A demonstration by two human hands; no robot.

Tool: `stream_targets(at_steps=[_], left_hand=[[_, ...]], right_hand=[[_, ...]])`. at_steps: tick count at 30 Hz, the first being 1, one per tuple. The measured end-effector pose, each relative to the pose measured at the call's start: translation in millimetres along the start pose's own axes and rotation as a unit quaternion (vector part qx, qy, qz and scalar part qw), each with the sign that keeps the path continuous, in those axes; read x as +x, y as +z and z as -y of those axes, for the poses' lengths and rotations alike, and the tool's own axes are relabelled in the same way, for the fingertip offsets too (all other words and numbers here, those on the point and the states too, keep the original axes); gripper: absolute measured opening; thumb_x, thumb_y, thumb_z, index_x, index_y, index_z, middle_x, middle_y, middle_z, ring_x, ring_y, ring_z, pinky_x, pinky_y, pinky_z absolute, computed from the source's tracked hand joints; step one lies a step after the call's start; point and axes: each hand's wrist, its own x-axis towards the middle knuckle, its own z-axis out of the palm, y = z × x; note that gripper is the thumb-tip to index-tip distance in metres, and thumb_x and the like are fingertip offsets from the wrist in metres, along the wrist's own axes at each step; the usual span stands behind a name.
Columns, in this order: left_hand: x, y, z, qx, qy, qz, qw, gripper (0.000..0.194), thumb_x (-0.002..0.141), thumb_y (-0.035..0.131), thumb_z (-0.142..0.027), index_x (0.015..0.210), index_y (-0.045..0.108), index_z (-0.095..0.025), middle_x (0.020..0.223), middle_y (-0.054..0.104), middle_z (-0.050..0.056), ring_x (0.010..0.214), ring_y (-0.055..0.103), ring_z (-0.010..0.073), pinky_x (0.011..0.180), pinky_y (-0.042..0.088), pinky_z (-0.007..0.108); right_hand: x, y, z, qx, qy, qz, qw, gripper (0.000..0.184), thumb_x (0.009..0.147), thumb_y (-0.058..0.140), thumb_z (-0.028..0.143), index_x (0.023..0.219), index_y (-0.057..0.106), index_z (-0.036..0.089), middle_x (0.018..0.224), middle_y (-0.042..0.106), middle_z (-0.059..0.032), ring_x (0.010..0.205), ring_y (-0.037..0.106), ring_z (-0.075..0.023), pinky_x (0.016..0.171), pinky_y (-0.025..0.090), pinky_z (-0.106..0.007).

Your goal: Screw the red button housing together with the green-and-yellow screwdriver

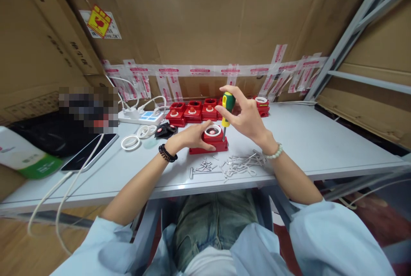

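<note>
A red square plastic part point(210, 142) with a white ring on top lies on the grey table point(321, 139) in front of me. My left hand point(192, 135) grips its left side and holds it down. My right hand point(245, 115) is closed around a screwdriver point(227, 109) with a green and yellow handle. The screwdriver stands upright with its tip at the part's right corner. A heap of small metal screws point(231, 164) lies on the table just before the part.
A row of similar red parts point(192, 112) stands at the back by the cardboard wall. White rings point(138, 137), black pieces point(165, 130), a white power strip point(141, 116) and a phone with cable point(90, 152) lie to the left. A metal shelf frame point(353, 32) rises at right.
</note>
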Motion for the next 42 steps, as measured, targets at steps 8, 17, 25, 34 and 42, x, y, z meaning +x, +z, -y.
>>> stream_targets(at_steps=[8, 17, 25, 34, 42], left_hand=[[0.9, 0.3, 0.2, 0.009, -0.004, 0.005, 1.000, 0.091, 0.068, 0.070, -0.062, 0.141, 0.037, -0.017, 0.133, 0.059, 0.017, 0.115, 0.061, 0.0359, 0.092, 0.047, 0.040], [-0.6, -0.2, -0.9, 0.000, -0.008, 0.000, 1.000, 0.088, 0.069, 0.070, -0.059, 0.139, 0.039, -0.017, 0.124, 0.065, 0.014, 0.117, 0.059, 0.0378, 0.089, 0.048, 0.040], [-0.1, 0.2, 0.3, 0.002, -0.006, 0.000, 1.000, 0.090, 0.068, 0.070, -0.061, 0.140, 0.039, -0.016, 0.127, 0.063, 0.017, 0.111, 0.063, 0.0368, 0.088, 0.048, 0.040], [-0.5, 0.0, -0.2, 0.004, -0.002, 0.005, 1.000, 0.092, 0.068, 0.070, -0.062, 0.141, 0.037, -0.016, 0.134, 0.058, 0.018, 0.115, 0.061, 0.0376, 0.091, 0.047, 0.042], [-1.9, -2.0, -3.2, 0.002, -0.003, 0.006, 1.000, 0.089, 0.070, 0.069, -0.059, 0.141, 0.038, -0.015, 0.130, 0.062, 0.017, 0.116, 0.060, 0.0377, 0.090, 0.048, 0.041]], right_hand=[[0.5, -3.7, -5.0, -0.005, -0.032, -0.007, 0.999, 0.038, 0.094, 0.041, 0.035, 0.129, 0.051, 0.026, 0.109, 0.064, -0.0057, 0.092, 0.060, -0.0218, 0.081, 0.049, -0.040], [-1.0, 1.0, -1.1, -0.057, -0.007, -0.061, 0.997, 0.039, 0.088, 0.058, 0.049, 0.117, 0.060, 0.023, 0.104, 0.070, -0.0047, 0.080, 0.062, -0.0184, 0.076, 0.049, -0.034], [-0.9, -1.6, -3.0, 0.015, -0.019, 0.011, 1.000, 0.043, 0.093, 0.048, 0.038, 0.134, 0.049, 0.025, 0.092, 0.068, 0.0004, 0.067, 0.058, -0.0135, 0.067, 0.048, -0.030], [-1.7, -5.7, -5.7, 0.032, -0.011, 0.039, 0.999, 0.050, 0.089, 0.047, 0.028, 0.139, 0.042, 0.027, 0.099, 0.066, -0.0022, 0.079, 0.062, -0.0177, 0.070, 0.051, -0.034], [-0.8, -1.3, -4.4, -0.044, 0.008, -0.029, 0.999, 0.035, 0.082, 0.064, 0.035, 0.115, 0.057, 0.023, 0.085, 0.065, -0.0007, 0.072, 0.060, -0.0165, 0.072, 0.050, -0.034]])
